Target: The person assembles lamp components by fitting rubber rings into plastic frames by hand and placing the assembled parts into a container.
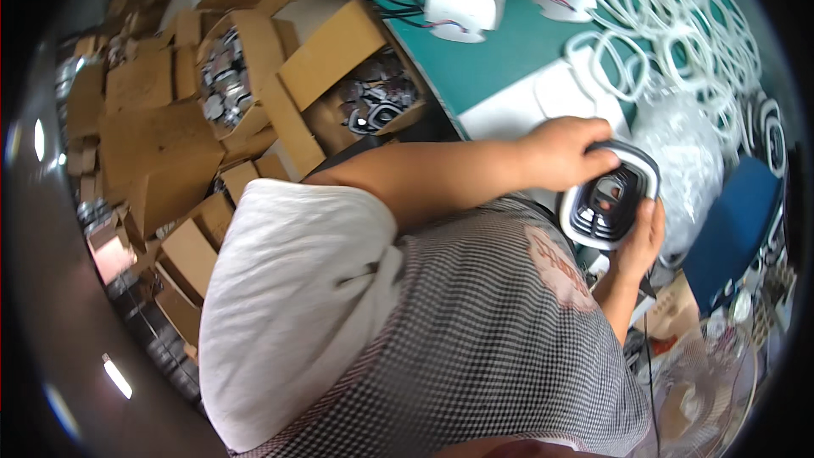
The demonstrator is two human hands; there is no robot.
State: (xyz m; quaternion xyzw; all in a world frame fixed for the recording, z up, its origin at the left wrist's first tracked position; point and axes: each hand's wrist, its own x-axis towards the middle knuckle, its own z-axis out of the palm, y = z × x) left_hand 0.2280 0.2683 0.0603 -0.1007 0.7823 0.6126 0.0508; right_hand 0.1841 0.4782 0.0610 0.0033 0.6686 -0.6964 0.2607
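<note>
Both my hands hold a rounded-rectangular lamp-like housing [604, 208], black inside with a white and black rim, tilted over the table's near edge. My left hand [564, 153] grips its upper left rim, thumb over the edge. From below right, my right hand [640, 242] closes round the opposite side, with part of its fingers hidden behind it. The inside shows dark stepped walls and small openings. A white sheet or board [543, 102] lies on the green table [526, 55] just beyond my left hand.
White rings [678, 17] pile up at the far right beside a clear plastic bag [678, 144]. White wired plates [462, 8] stand at the back. A blue panel [733, 220] and a mesh fan guard [704, 390] are right. Cardboard boxes [161, 144] with parts fill the left.
</note>
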